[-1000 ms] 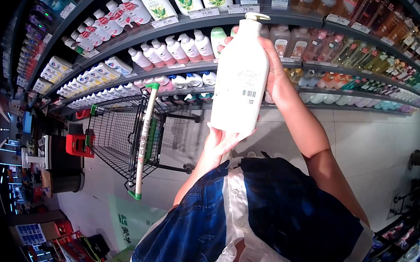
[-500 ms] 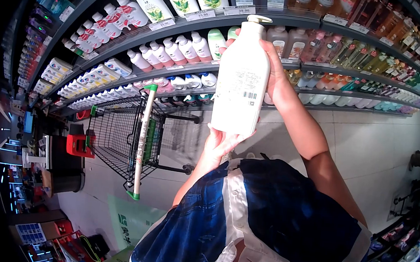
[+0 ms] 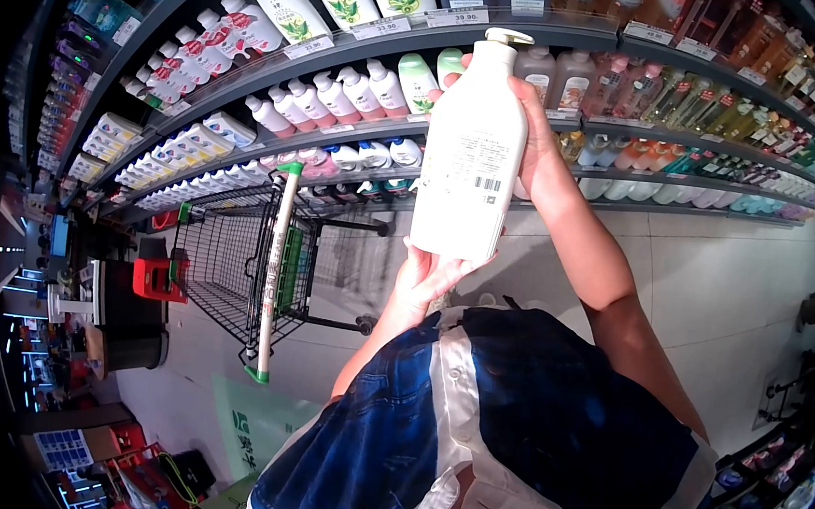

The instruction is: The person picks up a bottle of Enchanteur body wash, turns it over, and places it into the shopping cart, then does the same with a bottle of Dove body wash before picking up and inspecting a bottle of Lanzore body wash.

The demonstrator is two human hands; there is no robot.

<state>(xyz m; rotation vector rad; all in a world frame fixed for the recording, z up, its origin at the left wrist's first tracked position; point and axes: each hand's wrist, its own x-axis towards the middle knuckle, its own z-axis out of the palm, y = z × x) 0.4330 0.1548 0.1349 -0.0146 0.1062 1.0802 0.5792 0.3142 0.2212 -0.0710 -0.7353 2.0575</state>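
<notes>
Gripping pump bottle (image 3: 470, 144): right hand (image 3: 536, 145), left hand (image 3: 425, 274) beneath

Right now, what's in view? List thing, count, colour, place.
bottle: 1, white pump type, barcode label facing the camera, held up in front of the shelves
shelves: several tiers, dark grey, across the top
shelf bottles: many, mostly white, pink, green and amber, in rows on the shelves
price tags: several, white, on shelf edges
cart: 1, black wire, white handle with green ends, left of centre
floor: pale tiles, right
sign: 1, green, on the floor at lower left
shirt: blue denim over white, bottom centre
left hand: under the bottle's base
right hand: gripping the bottle's upper part from behind
</notes>
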